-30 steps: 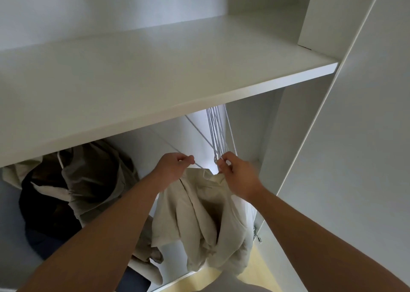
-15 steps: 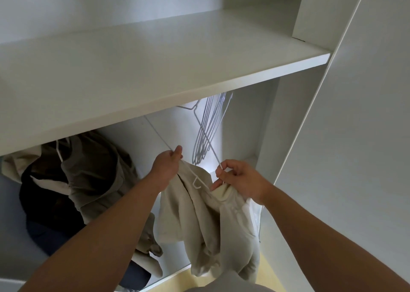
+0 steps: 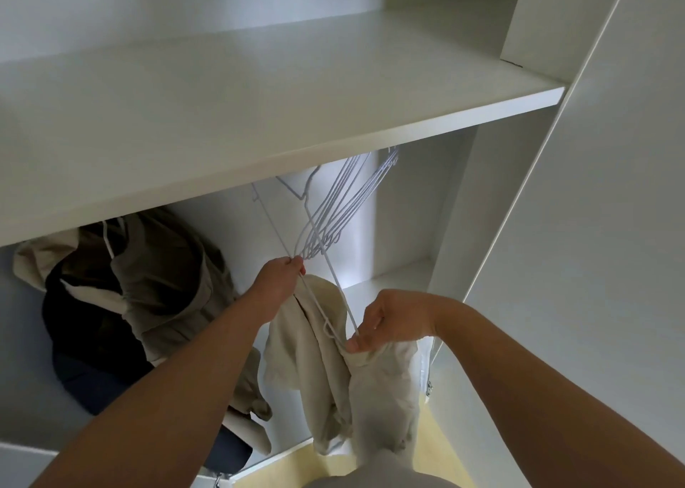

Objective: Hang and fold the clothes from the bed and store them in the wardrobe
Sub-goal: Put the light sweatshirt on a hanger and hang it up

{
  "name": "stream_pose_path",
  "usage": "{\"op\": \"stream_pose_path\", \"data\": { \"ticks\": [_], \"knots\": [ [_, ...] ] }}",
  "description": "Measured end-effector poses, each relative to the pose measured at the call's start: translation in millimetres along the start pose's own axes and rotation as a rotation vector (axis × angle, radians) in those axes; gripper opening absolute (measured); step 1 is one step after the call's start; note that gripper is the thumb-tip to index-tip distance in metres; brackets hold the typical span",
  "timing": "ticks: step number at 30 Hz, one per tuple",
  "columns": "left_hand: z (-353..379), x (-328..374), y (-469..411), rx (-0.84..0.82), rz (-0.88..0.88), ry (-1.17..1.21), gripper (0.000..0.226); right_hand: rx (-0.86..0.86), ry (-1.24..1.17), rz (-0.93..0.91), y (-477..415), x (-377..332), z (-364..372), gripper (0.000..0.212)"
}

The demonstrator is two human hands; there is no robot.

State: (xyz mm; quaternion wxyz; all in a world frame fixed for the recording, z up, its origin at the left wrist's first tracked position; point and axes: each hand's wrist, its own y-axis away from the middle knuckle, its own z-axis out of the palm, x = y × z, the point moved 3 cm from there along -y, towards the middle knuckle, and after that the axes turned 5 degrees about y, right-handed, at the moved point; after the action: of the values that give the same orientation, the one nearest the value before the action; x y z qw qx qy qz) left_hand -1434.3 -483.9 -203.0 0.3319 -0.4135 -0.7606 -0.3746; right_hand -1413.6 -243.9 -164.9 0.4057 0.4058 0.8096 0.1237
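Item, far left of the left grip: hung clothes [image 3: 148, 295], dark and olive-brown, crowded together under the wardrobe shelf [image 3: 259, 117], one on a white hanger hook. Item: left hand [image 3: 278, 282], raised, fingertips pinching one end of a white wire hanger [image 3: 336, 288]. The hanger is tilted, its hook up under the shelf edge and its two long wires running down between the two grips. Item, just above the left grip and touching its fingertips: a bunch of empty hangers [image 3: 341, 209], white wire, fanned out and slanting up to the right. Item, below and between both grips: beige garment [image 3: 318, 361], crumpled, hanging loose from the hanger's lower end down towards the yellowish floor [image 3: 437, 450]. Item: right hand [image 3: 393, 320], lower than the left, fingers curled, pinching the hanger's lower corner together with a fold of the beige garment. Item, right of the right grip: white wardrobe side panel [image 3: 463, 228], with a metal hinge [image 3: 429, 387] low on its edge.
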Motion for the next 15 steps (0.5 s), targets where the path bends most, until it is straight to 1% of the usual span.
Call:
{"op": "stream_pose_path", "data": {
  "ticks": [3,5,7,9,11,12,14,15],
  "knots": [
    [-3.7,-8.7,1.1,0.017,-0.039,0.083,0.033,-0.084,0.038,0.003,3.8,-3.1,-2.6,0.040],
    [-9.4,-14.0,1.7,0.044,-0.061,0.108,0.029,-0.153,0.101,-0.012,4.9,-5.1,-3.3,0.041],
    [-17.7,-20.2,0.5,0.089,-0.067,0.125,0.024,-0.174,0.165,-0.008,3.2,-4.7,-2.7,0.041],
    [-25.0,-22.5,-1.1,0.106,-0.061,0.061,0.022,-0.103,0.195,0.020,-1.9,-1.6,-5.1,0.031],
    [-28.4,-21.1,-0.3,0.089,-0.024,-0.047,0.020,0.045,0.187,0.056,-6.7,1.6,-12.6,0.018],
    [-29.3,-20.1,-1.4,0.094,-0.014,-0.085,0.021,0.121,0.162,0.058,-9.1,2.0,-16.5,0.015],
    [-28.4,-17.4,-1.3,0.132,0.022,-0.091,0.025,0.240,0.046,0.014,-13.1,-2.8,-22.9,0.020],
    [-27.3,-15.2,-1.4,0.137,0.021,-0.129,0.026,0.271,-0.045,-0.017,-14.0,-8.0,-24.7,0.024]
  ]
}}
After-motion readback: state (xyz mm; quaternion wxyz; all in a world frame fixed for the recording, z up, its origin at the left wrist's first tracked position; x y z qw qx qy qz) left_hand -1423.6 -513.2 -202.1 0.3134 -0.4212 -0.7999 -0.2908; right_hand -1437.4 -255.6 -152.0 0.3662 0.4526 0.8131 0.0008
